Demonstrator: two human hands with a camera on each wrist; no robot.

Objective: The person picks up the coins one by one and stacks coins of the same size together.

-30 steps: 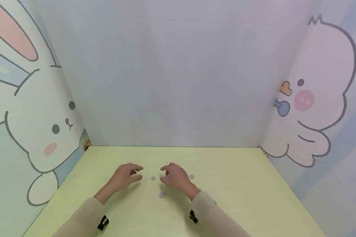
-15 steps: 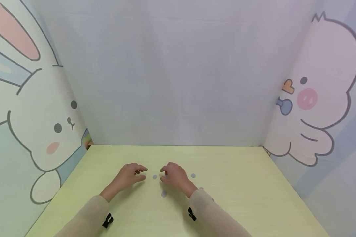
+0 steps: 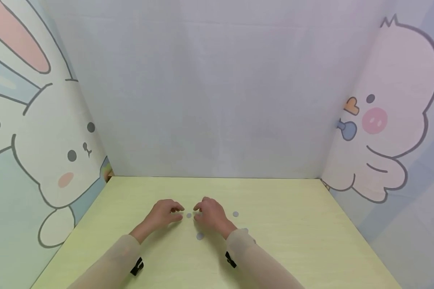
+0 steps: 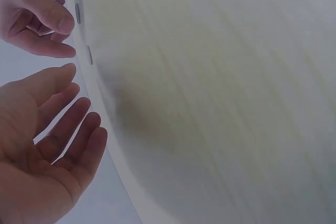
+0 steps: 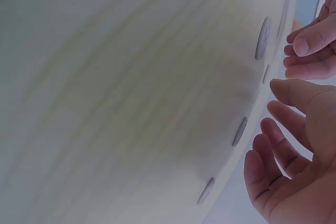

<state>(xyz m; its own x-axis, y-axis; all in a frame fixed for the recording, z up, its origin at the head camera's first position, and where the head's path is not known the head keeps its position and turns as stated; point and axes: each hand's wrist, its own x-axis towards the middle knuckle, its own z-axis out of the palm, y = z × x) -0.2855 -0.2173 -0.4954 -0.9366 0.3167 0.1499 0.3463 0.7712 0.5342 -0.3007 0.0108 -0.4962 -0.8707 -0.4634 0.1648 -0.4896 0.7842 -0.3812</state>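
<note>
My left hand [image 3: 163, 212] hovers over the middle of the table, fingers bent loosely and thumb apart, holding nothing. Facing it, my right hand [image 3: 211, 213] has the same loose curve and also grips nothing. Between the two sets of fingertips a small silver coin [image 3: 189, 215] lies flat on the tabletop. A larger coin [image 3: 200, 236] lies nearer, below the right hand. In the right wrist view, several coins, one of them a big coin [image 5: 263, 38], show edge-on beside the right hand [image 5: 294, 156]. The left wrist view shows the left hand [image 4: 50, 140] with palm and fingers bare.
Right of the right hand lies one coin [image 3: 236, 214], with another coin [image 3: 245, 230] partly behind the right wrist. The pale yellow-green table [image 3: 293, 241] meets a white cloth backdrop [image 3: 217, 100] at its far edge. Cloth with cartoon animals hangs at both sides.
Both hands have drawn a little closer together on either side of the small coin, the left moving right and the right slightly left. The head view has shifted slightly. The coins stay put.
</note>
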